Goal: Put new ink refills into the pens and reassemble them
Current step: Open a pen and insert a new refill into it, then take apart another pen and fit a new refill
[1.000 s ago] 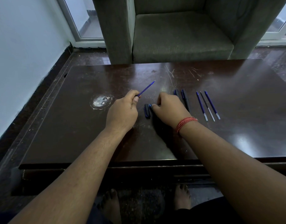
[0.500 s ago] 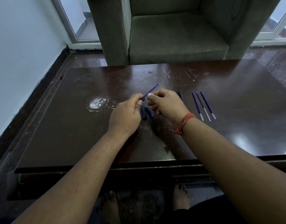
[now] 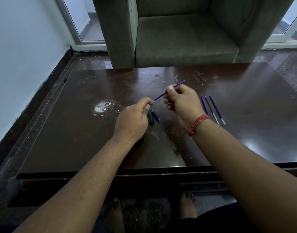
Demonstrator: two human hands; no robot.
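Note:
My left hand (image 3: pixel 132 118) is closed over a dark pen barrel, of which only the tip shows at my fingertips. A thin blue refill (image 3: pixel 161 95) sticks out of that tip, pointing up and to the right. My right hand (image 3: pixel 183 102), with a red thread at the wrist, pinches the refill at its middle. Two short dark-blue pen pieces (image 3: pixel 152 116) lie on the table just under my left fingers. Three refills (image 3: pixel 211 109) lie side by side right of my right hand.
The dark brown table (image 3: pixel 77 132) has a white scuff mark (image 3: pixel 101 107) left of my hands. A grey armchair (image 3: pixel 183 37) stands right behind the table's far edge. A white wall runs along the left. Bare feet show below the near edge.
My right hand left the pieces on the table, rose and took hold of the refill. The refill now reaches farther out from my left hand.

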